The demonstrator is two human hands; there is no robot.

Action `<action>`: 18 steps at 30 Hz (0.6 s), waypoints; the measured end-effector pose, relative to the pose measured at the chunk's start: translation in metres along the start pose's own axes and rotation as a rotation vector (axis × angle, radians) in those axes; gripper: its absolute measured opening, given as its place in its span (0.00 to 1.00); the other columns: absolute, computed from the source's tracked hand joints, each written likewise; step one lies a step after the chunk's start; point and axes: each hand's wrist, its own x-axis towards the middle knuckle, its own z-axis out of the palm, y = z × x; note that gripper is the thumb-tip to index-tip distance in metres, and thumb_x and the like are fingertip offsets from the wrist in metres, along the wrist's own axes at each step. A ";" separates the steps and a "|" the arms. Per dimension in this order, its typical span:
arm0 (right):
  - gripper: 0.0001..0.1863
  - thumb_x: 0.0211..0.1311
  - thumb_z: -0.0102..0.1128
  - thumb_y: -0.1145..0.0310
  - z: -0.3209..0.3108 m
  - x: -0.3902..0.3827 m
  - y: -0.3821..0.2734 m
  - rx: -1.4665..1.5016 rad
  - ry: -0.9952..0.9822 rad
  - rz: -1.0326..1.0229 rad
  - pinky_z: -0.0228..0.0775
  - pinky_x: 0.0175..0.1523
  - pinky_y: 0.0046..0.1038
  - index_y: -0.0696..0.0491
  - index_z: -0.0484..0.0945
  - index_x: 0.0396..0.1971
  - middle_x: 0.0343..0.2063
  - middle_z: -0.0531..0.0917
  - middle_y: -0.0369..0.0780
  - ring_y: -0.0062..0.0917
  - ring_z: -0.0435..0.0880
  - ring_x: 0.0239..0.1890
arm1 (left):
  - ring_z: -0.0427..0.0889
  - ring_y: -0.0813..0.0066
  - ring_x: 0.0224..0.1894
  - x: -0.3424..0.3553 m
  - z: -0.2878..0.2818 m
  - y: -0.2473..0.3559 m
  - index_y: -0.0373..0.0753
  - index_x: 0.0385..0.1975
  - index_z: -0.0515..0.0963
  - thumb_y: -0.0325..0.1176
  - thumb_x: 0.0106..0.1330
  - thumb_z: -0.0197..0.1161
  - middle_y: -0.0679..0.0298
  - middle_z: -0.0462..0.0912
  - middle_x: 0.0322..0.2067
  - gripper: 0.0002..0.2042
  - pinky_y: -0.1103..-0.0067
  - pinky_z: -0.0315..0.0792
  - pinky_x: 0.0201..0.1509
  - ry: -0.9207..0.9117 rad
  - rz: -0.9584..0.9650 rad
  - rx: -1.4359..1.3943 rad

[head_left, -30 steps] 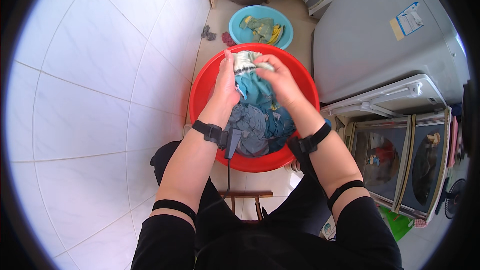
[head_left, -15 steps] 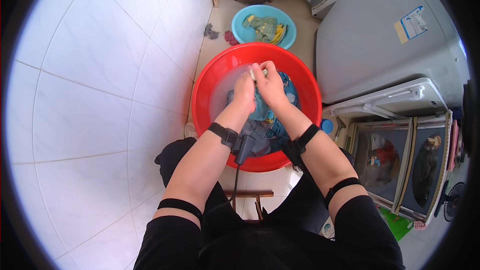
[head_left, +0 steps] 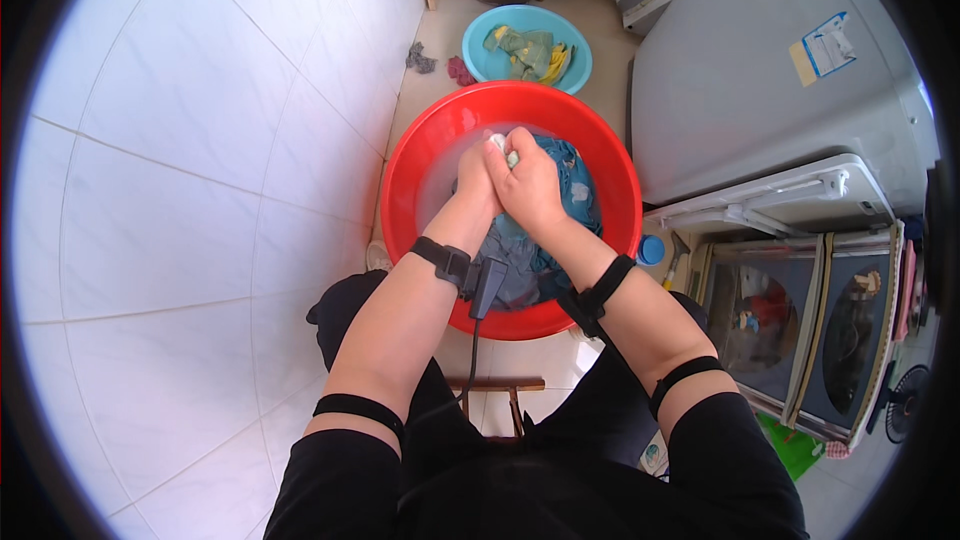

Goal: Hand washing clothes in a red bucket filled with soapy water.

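Note:
Over the red basin (head_left: 617,170) my left hand (head_left: 475,178) and my right hand (head_left: 532,186) press together, fingers closed. Between them is a small white and pale-green cloth (head_left: 513,158), mostly hidden by the fingers; its exact kind does not show. Below my wrists, wet clothes lie heaped in cloudy water: a grey-blue garment (head_left: 514,275) toward the near side and a teal printed garment (head_left: 577,185) at the right.
A light-blue basin (head_left: 478,62) with green and yellow clothes stands behind. Beside it lie a grey rag (head_left: 421,59) and a dark red cloth (head_left: 460,71). A tiled wall (head_left: 165,210) borders the left; a grey appliance (head_left: 740,70) and a glass-doored cabinet (head_left: 765,315) stand at right.
Both hands have come slightly nearer to me and turned, staying closed together on the cloth. More of the teal garment shows beyond the right hand.

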 end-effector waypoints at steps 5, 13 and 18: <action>0.09 0.66 0.60 0.66 -0.008 0.031 0.071 0.404 0.051 0.380 0.74 0.40 0.32 0.57 0.78 0.32 0.24 0.83 0.43 0.30 0.83 0.29 | 0.83 0.71 0.36 0.013 0.009 -0.026 0.38 0.39 0.79 0.38 0.74 0.56 0.62 0.83 0.35 0.10 0.70 0.77 0.38 0.001 0.031 0.272; 0.25 0.74 0.56 0.53 -0.080 0.048 0.029 1.013 -0.627 0.757 0.76 0.56 0.29 0.60 0.78 0.56 0.52 0.84 0.43 0.25 0.84 0.51 | 0.81 0.73 0.36 0.000 0.026 0.028 0.36 0.38 0.76 0.58 0.80 0.40 0.60 0.82 0.34 0.28 0.74 0.76 0.44 0.022 0.273 0.547; 0.22 0.62 0.65 0.65 -0.091 0.037 0.030 0.681 -0.831 0.552 0.76 0.48 0.25 0.61 0.79 0.52 0.42 0.85 0.39 0.22 0.84 0.42 | 0.82 0.66 0.44 -0.001 0.030 0.024 0.37 0.40 0.76 0.59 0.80 0.38 0.57 0.83 0.40 0.29 0.71 0.75 0.52 -0.109 0.297 0.451</action>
